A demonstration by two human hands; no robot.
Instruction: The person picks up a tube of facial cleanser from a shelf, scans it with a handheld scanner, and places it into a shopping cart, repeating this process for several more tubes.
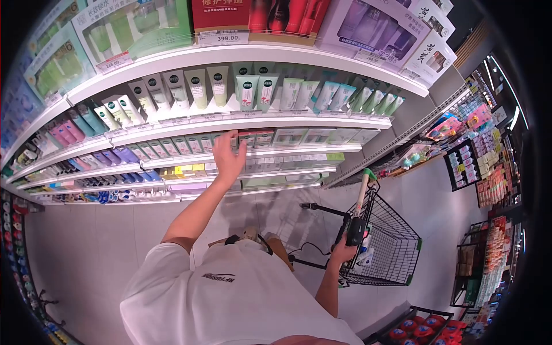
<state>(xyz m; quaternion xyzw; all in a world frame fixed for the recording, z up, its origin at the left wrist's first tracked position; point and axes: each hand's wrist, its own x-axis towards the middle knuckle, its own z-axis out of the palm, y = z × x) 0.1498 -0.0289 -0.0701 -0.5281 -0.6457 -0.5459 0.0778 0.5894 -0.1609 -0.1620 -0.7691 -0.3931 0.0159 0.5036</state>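
My left hand [230,155] reaches to the third shelf row down, with thumb and index finger apart. Its fingertips are at a row of small boxes; beside them lie red-topped boxes [264,138] and green-and-white boxes [179,145]. Whether they touch a box is unclear, and nothing is seen held. At the lower right, my right hand [343,252] is closed round the handle of a black wire shopping cart [394,241], just below a black device [356,231] on that handle. Small items [365,256] lie inside the cart near the handle.
Upright tubes [218,86] line the shelf above my left hand, under large gift boxes [261,17]. A white shelf edge [253,122] curves across the view. Grey tiled floor [103,247] lies below. More goods racks [494,172] stand right, with red packages [422,329] at the bottom right.
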